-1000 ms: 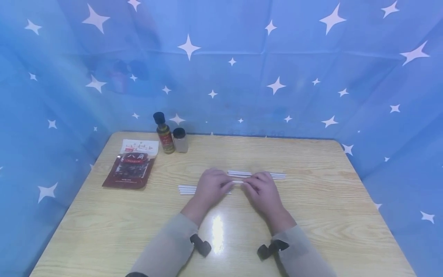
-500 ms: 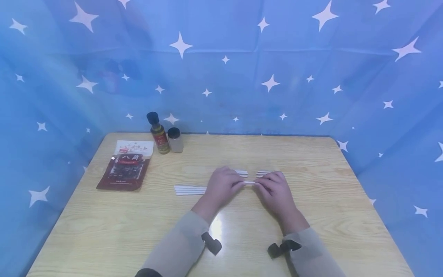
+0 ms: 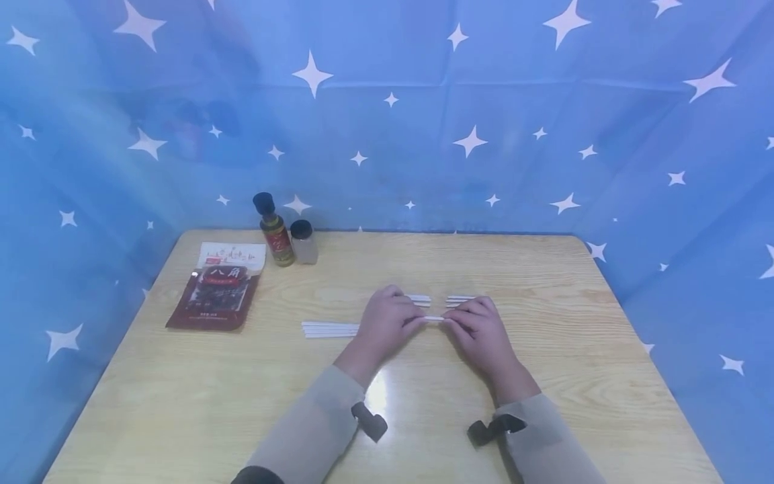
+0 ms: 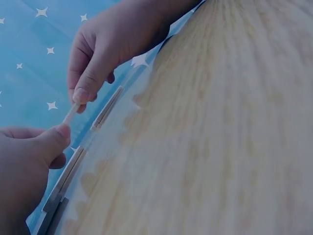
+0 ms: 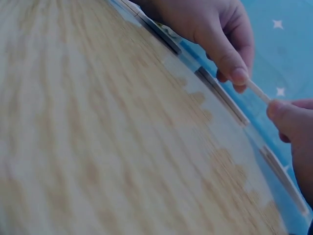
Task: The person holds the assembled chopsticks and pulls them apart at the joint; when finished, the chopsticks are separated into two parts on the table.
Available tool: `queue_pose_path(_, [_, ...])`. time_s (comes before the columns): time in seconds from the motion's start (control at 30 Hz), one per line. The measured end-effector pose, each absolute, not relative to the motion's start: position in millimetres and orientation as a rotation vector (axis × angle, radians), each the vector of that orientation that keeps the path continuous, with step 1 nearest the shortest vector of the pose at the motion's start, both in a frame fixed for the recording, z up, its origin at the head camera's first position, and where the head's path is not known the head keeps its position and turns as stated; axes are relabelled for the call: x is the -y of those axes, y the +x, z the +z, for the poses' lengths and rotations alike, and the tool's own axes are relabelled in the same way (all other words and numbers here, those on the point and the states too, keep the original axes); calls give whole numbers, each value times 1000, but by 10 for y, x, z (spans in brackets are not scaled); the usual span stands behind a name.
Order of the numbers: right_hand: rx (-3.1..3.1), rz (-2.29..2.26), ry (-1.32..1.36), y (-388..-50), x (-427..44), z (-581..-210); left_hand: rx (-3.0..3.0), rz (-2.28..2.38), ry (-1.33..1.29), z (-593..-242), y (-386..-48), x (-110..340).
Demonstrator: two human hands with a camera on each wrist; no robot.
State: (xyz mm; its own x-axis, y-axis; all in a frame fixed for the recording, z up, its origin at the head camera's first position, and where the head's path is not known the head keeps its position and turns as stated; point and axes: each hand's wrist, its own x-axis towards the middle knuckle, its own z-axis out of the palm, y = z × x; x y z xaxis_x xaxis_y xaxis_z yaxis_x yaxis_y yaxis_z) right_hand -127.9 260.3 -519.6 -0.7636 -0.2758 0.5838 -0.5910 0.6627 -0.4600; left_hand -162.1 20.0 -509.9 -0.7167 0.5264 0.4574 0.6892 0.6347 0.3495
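Note:
Between my two hands a thin white stick (image 3: 434,318) is held level above the table, one hand at each end of what shows. My left hand (image 3: 390,323) pinches it between thumb and fingers, and the rest of that side is covered by the hand. The right hand (image 3: 480,333) pinches the other side the same way, seen closely in the right wrist view at the right hand (image 5: 298,127). Just behind the hands lie more white sticks (image 3: 418,300) and another group of sticks (image 3: 461,300), with a gap between them. Left of my left hand rests a bundle of white sticks (image 3: 329,329), partly hidden.
A brown and white spice packet (image 3: 214,296) lies on the wooden table (image 3: 181,403) at the left. A dark-capped bottle (image 3: 277,235) and a small black-lidded jar (image 3: 304,243) stand near the back edge. A blue star-patterned curtain (image 3: 387,134) hangs behind.
Both hands have shifted right together, still pinching the white stick. The gap between the two rear groups of sticks has come into sight. The head view has turned slightly.

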Motion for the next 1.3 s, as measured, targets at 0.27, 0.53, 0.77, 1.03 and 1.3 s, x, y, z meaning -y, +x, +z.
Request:
queue_pose_path(0.27, [2427,911,567,-1297,-2721,-5217,2485,-785,-928,-5129,-1652,-93])
queue_pose_path(0.53, [2438,905,503,-1324,-2955,-5200,2441,-874,-925,-5144,-1711,-25])
queue_pose_path(0.77, [2478,912,496,-1340,-2915,-5206,2513,-830,-902,-5139,-1710,-37])
queue_pose_path(1.03, [2513,899,489,-1341,-2887,-5193,2570,-751,-890,-5175,-1744,-85])
queue_pose_path(1.3, [2526,893,520,-1356,-2888,-5219,2683,-630,-878,-5139,-1740,-192])
